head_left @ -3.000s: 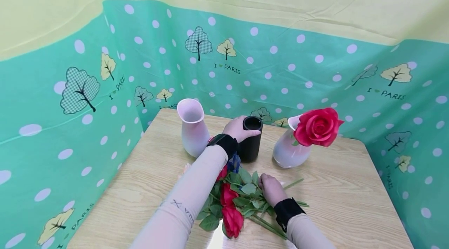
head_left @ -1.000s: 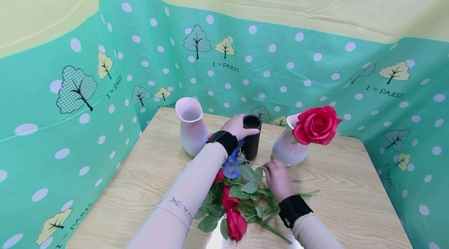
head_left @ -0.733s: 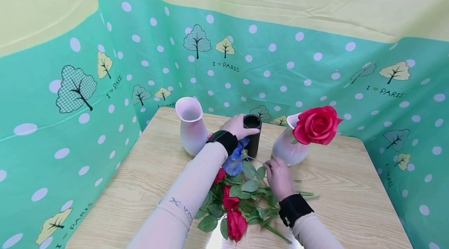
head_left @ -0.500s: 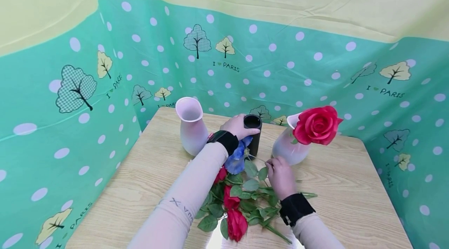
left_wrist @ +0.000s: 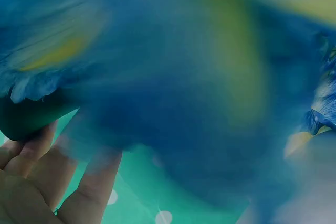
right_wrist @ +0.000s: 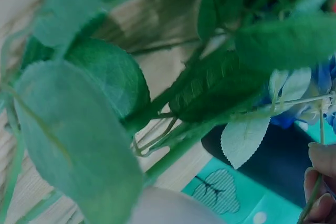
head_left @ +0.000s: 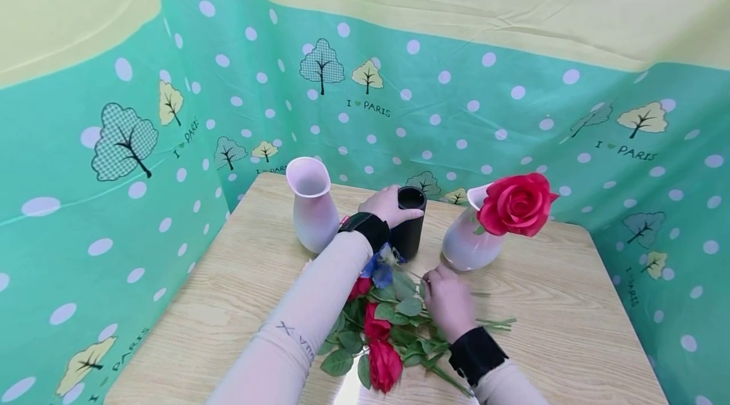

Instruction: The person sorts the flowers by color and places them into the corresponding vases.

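Observation:
My left hand point(head_left: 395, 206) grips the black cylindrical vase point(head_left: 410, 237) near its rim at the table's back middle. My right hand point(head_left: 430, 282) pinches the thin stem of a blue flower point(head_left: 381, 269), whose head hangs just in front of the black vase, beside my left wrist. In the right wrist view, fingertips point(right_wrist: 320, 182) at the lower right hold a green stem point(right_wrist: 314, 198) among large leaves. Blurred blue petals point(left_wrist: 173, 77) fill the left wrist view, with my fingers point(left_wrist: 89, 187) at the lower left.
A white vase point(head_left: 315, 215) stands left of the black one. Another white vase point(head_left: 469, 243) on the right holds a red rose point(head_left: 518, 204). Red roses with leaves point(head_left: 379, 354) lie on the wooden table point(head_left: 570, 329) between my forearms. Green dotted cloth walls enclose the table.
The right hand has drawn back toward me a little, and the blue flower head has dropped lower in front of the black vase. The left hand has stayed on the vase.

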`<state>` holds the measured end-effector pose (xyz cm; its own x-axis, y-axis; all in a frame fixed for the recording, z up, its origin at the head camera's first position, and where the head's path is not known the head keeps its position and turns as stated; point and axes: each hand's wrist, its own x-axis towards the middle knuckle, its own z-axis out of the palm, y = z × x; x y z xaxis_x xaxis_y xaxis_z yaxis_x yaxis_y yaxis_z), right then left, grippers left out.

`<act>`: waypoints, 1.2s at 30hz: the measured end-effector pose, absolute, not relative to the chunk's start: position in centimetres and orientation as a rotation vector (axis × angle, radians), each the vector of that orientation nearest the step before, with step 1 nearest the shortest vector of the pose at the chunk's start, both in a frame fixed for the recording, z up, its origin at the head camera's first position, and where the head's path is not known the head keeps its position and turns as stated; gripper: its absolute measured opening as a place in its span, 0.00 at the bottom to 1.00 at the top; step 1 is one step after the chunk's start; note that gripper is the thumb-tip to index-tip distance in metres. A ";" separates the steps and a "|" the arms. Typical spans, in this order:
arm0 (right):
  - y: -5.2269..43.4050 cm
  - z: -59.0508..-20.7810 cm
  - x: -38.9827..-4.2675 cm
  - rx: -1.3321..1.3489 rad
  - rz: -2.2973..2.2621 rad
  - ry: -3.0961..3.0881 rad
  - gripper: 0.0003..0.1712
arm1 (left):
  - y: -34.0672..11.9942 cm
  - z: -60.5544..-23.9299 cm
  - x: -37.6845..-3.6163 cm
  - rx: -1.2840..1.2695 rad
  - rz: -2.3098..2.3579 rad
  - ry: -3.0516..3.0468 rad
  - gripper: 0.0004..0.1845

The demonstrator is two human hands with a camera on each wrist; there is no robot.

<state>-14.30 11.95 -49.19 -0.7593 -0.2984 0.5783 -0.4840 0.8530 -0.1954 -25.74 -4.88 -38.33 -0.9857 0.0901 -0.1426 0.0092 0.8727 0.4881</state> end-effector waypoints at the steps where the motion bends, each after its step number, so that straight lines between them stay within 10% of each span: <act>1: 11.7 -49.3 -14.1 0.594 0.439 -2.472 0.07 | -4.9 -38.3 -25.8 0.073 0.744 2.880 0.41; 36: 16.2 -47.2 -16.3 0.439 0.579 -2.289 0.06 | -4.8 -38.5 -26.7 0.147 0.708 2.871 0.43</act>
<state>-16.29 16.20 -47.23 -0.6802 -0.1402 0.7195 -0.4653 0.8410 -0.2761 -26.72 -4.80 -38.48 -0.9787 0.1389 -0.1514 0.0526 0.8818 0.4688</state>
